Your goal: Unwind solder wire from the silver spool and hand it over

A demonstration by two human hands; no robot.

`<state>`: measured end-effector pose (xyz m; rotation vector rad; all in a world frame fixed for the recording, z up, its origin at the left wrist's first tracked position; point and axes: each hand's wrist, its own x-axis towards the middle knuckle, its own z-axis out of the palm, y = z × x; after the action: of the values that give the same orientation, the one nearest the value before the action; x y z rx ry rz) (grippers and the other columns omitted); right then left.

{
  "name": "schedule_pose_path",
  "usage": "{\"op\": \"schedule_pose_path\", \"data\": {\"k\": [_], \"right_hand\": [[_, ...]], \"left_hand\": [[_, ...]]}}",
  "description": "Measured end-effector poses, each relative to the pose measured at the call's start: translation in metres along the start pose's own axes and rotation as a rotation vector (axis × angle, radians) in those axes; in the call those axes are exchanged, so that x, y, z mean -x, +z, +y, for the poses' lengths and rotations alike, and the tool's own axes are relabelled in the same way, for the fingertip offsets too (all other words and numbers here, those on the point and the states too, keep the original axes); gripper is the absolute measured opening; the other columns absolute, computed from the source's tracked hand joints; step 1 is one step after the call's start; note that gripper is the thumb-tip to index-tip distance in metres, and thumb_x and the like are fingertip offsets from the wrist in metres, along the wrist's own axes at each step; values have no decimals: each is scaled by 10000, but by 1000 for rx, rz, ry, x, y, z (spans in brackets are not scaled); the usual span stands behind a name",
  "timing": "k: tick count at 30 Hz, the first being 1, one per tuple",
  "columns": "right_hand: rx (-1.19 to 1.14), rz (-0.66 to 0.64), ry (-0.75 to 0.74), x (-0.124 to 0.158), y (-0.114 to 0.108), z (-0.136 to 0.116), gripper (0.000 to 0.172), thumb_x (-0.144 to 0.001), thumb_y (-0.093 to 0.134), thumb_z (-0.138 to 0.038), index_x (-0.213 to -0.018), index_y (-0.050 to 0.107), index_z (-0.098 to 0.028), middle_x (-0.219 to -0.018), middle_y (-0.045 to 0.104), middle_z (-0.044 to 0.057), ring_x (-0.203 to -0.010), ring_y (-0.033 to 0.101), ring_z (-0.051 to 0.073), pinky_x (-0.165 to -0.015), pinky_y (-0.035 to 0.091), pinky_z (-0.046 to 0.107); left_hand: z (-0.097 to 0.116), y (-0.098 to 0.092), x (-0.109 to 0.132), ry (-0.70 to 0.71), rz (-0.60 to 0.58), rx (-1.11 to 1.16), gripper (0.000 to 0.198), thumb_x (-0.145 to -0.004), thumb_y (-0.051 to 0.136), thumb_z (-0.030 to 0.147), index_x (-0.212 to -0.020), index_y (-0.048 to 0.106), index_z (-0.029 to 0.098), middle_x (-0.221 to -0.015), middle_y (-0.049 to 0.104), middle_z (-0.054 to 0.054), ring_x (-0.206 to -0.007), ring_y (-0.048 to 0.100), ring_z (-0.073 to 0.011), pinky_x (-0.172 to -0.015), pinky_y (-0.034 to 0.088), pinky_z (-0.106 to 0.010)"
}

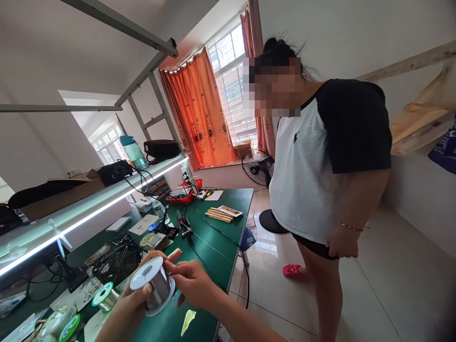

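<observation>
A silvery spool of wire [156, 287] with pale round flanges is held above the green table [228, 242], tilted. My left hand [133, 297] is wrapped round its left side, the thumb on the front. My right hand [194, 282] touches the spool's right side with its fingers pressed together; whether a wire end lies between them is too small to tell. A green-rimmed spool [106, 297] stands left of my left hand. A yellowish scrap [187, 322] lies on the table below my right hand.
Right of the table stands a person [302, 166]. A black fan [119, 261], a red basket [183, 192], wooden sticks [219, 214] and a soldering tool [183, 225] with its cable lie on the table. A lit shelf [96, 199] runs above its left side.
</observation>
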<state>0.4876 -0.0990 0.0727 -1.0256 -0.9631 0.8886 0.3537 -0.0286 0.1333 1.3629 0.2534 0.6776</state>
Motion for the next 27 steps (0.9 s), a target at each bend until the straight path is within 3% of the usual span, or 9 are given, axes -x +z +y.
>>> {"op": "schedule_pose_path", "data": {"k": [5, 9, 12, 14, 17, 19, 21, 23, 27], "right_hand": [[-43, -251, 261, 9, -12, 9, 215, -582, 696, -367, -647, 765, -174, -727, 736, 47, -617, 689, 162, -432, 562, 182], [-22, -302, 282, 33, -28, 13, 203, -592, 629, -323, -602, 759, -167, -662, 722, 26, -550, 630, 116, -523, 526, 173], [-31, -323, 373, 47, -40, 16, 253, -548, 540, -347, -526, 717, -167, -606, 704, 50, -471, 578, 114, -494, 476, 197], [-2, -209, 389, 53, -46, 14, 311, -607, 558, -431, -608, 727, -169, -675, 728, 89, -541, 644, 182, -526, 508, 267], [219, 107, 62, 53, -42, 6, 490, -806, 622, -588, -965, 776, -151, -1033, 761, 161, -955, 714, 317, -808, 559, 411], [318, 183, -131, 47, -29, 0, 524, -868, 681, -594, -1147, 766, -158, -1218, 724, 167, -1134, 650, 352, -950, 497, 457], [278, 145, -176, 36, -15, -4, 444, -847, 727, -546, -1074, 790, -169, -1148, 735, 138, -1067, 637, 334, -931, 462, 443], [144, 135, -167, 24, -6, -5, 365, -776, 735, -528, -855, 784, -176, -916, 726, 89, -887, 615, 279, -833, 443, 398], [-49, 212, -56, 15, -17, 2, 298, -720, 631, -501, -622, 663, -221, -673, 663, 23, -737, 564, 213, -825, 427, 364]], "left_hand": [[3, -4, -5, 12, 67, 39, 631, -632, 970, 622, -1133, 763, 300, -1028, 824, -58, -1416, 601, -420, -1199, 462, -476], [3, -15, -14, 24, 121, 30, 634, -699, 949, 580, -1198, 714, 266, -1079, 822, -63, -1326, 671, -411, -1064, 564, -474], [3, -23, -19, -1, 164, -5, 641, -689, 974, 552, -1181, 702, 244, -1070, 826, -75, -1251, 716, -382, -887, 607, -388], [1, -23, -22, -7, 197, -22, 636, -683, 984, 539, -1173, 701, 251, -1066, 830, -63, -1222, 727, -340, -849, 590, -334], [-3, -17, -24, 6, 248, -36, 635, -677, 986, 539, -1174, 703, 260, -1064, 835, -39, -1172, 730, -281, -859, 563, -290], [-7, -12, -26, 14, 273, -46, 633, -670, 987, 546, -1155, 703, 254, -1050, 839, -34, -1097, 730, -245, -844, 549, -269], [-11, -7, -27, 17, 285, -54, 644, -657, 993, 554, -1139, 697, 248, -1039, 841, -35, -990, 723, -214, -806, 540, -260], [-12, -5, -27, 16, 288, -56, 657, -648, 996, 561, -1136, 691, 245, -1029, 840, -34, -927, 714, -203, -786, 536, -265], [-6, -6, -24, -1, 289, -33, 698, -618, 999, 586, -1143, 692, 243, -1036, 837, -53, -993, 730, -239, -830, 545, -300]]}}
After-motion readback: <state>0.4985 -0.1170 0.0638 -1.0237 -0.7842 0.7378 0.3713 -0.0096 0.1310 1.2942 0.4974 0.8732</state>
